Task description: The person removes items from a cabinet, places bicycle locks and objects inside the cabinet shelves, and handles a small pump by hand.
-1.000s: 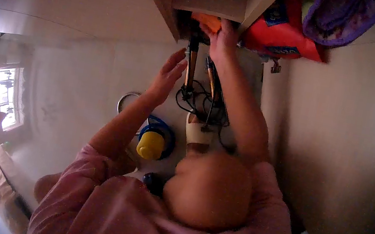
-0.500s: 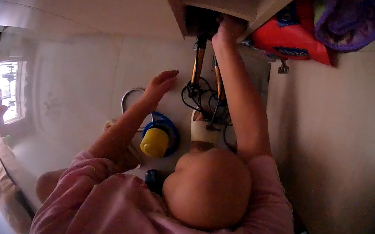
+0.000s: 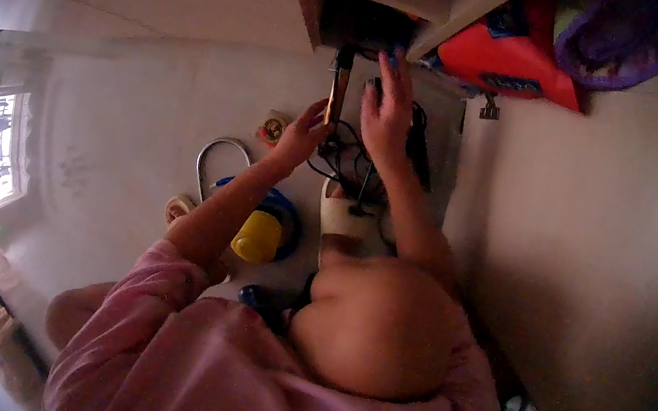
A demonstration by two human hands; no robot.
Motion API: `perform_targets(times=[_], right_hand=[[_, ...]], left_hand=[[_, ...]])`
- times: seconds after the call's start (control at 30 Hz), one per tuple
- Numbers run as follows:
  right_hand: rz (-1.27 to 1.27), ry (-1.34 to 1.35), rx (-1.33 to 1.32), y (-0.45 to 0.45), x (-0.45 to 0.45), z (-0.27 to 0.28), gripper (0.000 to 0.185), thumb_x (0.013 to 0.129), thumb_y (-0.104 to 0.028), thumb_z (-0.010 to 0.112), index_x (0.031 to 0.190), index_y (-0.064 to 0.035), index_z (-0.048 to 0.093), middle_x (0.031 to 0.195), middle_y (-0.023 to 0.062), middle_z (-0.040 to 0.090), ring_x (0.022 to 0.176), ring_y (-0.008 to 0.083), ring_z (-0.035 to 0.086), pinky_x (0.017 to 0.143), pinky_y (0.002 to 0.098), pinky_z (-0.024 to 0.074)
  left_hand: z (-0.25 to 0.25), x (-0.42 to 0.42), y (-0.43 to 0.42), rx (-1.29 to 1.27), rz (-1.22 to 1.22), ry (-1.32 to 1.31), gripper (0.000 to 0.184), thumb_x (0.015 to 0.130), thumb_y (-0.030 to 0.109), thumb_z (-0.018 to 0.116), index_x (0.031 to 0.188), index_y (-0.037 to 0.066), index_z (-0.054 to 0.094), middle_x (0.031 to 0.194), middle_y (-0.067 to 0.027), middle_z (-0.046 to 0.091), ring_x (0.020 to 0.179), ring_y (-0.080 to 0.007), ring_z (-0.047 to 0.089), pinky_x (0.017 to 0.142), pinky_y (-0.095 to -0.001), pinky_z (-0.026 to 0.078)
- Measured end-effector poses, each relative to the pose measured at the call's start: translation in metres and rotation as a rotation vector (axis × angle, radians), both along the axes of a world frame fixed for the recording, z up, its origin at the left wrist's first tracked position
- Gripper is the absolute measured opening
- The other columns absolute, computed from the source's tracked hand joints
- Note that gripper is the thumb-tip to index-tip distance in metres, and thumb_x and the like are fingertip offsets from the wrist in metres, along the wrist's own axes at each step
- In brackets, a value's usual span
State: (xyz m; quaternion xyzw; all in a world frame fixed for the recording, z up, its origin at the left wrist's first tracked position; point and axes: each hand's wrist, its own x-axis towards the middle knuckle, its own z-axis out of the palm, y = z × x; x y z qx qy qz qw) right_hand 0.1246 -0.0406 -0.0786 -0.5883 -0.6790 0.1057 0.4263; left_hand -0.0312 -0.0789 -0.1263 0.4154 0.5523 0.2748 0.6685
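Drawn back from the cabinet point(image 3: 470, 15), my right hand point(image 3: 387, 123) hangs just outside, fingers spread. My left hand point(image 3: 297, 145) has moved up to the rod point(image 3: 337, 97), its grip unclear from here; black cables point(image 3: 364, 183) remain tangled below.

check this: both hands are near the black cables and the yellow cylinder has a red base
In the head view the base of the yellow cylinder is blue, not red; the left hand and right hand are indeed near the black cables.
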Motion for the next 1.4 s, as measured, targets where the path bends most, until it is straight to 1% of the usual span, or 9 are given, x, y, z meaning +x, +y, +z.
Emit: perform_targets(times=[0.2, 0.33, 0.53, 0.67, 0.77, 0.87, 1.03, 1.33, 1.4], right_hand=[[0.120, -0.280, -0.288, 0.090, 0.012, -0.016, 0.041, 0.077, -0.011, 0.055, 0.116, -0.0020, 0.047, 0.126, 0.0210, 0.038, 0.109, 0.0379, 0.043, 0.087, 0.0382, 0.0417], [0.078, 0.003, 0.062, 0.025, 0.013, -0.002, 0.033, 0.080, -0.007, 0.054, 0.112, -0.0017, 0.050, 0.122, 0.0187, 0.043, 0.100, 0.0301, 0.052, 0.083, 0.0335, 0.0438], [-0.034, 0.533, -0.771, -0.112, 0.011, -0.050, 0.028, 0.083, -0.012, 0.054, 0.109, -0.0012, 0.052, 0.099, 0.0065, 0.058, 0.087, 0.0143, 0.056, 0.077, 0.0273, 0.0443], [0.209, 0.864, -1.061, -0.148, 0.005, -0.083, 0.029, 0.082, -0.013, 0.056, 0.108, -0.0015, 0.052, 0.092, 0.0061, 0.060, 0.082, 0.0127, 0.056, 0.075, 0.0249, 0.0444], [0.545, 0.465, -1.141, -0.144, -0.017, -0.073, 0.040, 0.078, -0.022, 0.062, 0.110, -0.0020, 0.051, 0.093, 0.0092, 0.061, 0.084, 0.0173, 0.058, 0.077, 0.0279, 0.0443], [0.760, -0.007, -1.138, -0.144, -0.044, -0.083, 0.056, 0.070, -0.032, 0.068, 0.113, -0.0027, 0.048, 0.100, 0.0146, 0.058, 0.093, 0.0253, 0.056, 0.082, 0.0331, 0.0425], [0.808, 0.011, -1.146, -0.150, -0.076, -0.113, 0.063, 0.065, -0.032, 0.069, 0.116, -0.0035, 0.045, 0.109, 0.0196, 0.053, 0.103, 0.0323, 0.049, 0.088, 0.0371, 0.0390], [0.905, -0.154, -1.042, -0.163, -0.074, -0.123, 0.044, 0.072, -0.024, 0.061, 0.109, -0.0030, 0.050, 0.104, 0.0191, 0.055, 0.094, 0.0337, 0.053, 0.082, 0.0395, 0.0415], [0.733, -0.038, -0.919, -0.171, -0.069, -0.149, 0.040, 0.073, -0.022, 0.060, 0.108, -0.0033, 0.052, 0.100, 0.0180, 0.057, 0.090, 0.0320, 0.055, 0.080, 0.0379, 0.0431]], left_hand=[[-0.057, -0.018, -0.012, -0.017, 0.033, 0.029, 0.057, 0.082, 0.020, 0.057, 0.130, 0.007, 0.030, 0.131, -0.0118, 0.036, 0.117, -0.0250, 0.038, 0.091, -0.0324, 0.036], [-0.072, -0.032, -0.022, 0.004, -0.043, 0.139, 0.057, 0.082, 0.023, 0.058, 0.129, 0.006, 0.031, 0.131, -0.0126, 0.036, 0.115, -0.0251, 0.040, 0.090, -0.0323, 0.037], [-0.049, -0.034, -0.027, -0.103, 0.170, -0.053, 0.055, 0.081, 0.028, 0.059, 0.125, 0.003, 0.038, 0.124, -0.0114, 0.044, 0.108, -0.0239, 0.047, 0.088, -0.0331, 0.040], [-0.031, -0.108, -0.062, 0.107, -0.133, 0.256, 0.050, 0.081, 0.030, 0.058, 0.121, 0.004, 0.043, 0.113, -0.0114, 0.053, 0.105, -0.0194, 0.049, 0.084, -0.0324, 0.043], [-0.054, -0.173, -0.101, -0.297, -0.272, 0.406, 0.051, 0.081, 0.033, 0.059, 0.121, 0.006, 0.044, 0.113, -0.0101, 0.052, 0.106, -0.0201, 0.048, 0.082, -0.0323, 0.044], [-0.091, -0.225, -0.178, 0.158, -0.528, 0.294, 0.050, 0.081, 0.034, 0.058, 0.121, 0.009, 0.043, 0.116, -0.0080, 0.047, 0.104, -0.0223, 0.048, 0.074, -0.0325, 0.047], [-0.053, -0.164, -0.183, -0.429, 0.162, 0.221, 0.045, 0.081, 0.029, 0.056, 0.121, 0.013, 0.044, 0.109, -0.0091, 0.051, 0.102, -0.0205, 0.048, 0.070, -0.0311, 0.048], [-0.026, -0.122, -0.132, -0.072, -0.549, 0.889, 0.020, 0.078, 0.018, 0.052, 0.095, 0.008, 0.059, 0.100, -0.0173, 0.055, 0.086, -0.0338, 0.054, 0.075, -0.0408, 0.045], [-0.044, -0.129, -0.114, 0.326, -0.348, 0.919, 0.027, 0.077, 0.021, 0.055, 0.101, 0.008, 0.054, 0.105, -0.0181, 0.051, 0.099, -0.0348, 0.048, 0.081, -0.0402, 0.041]])
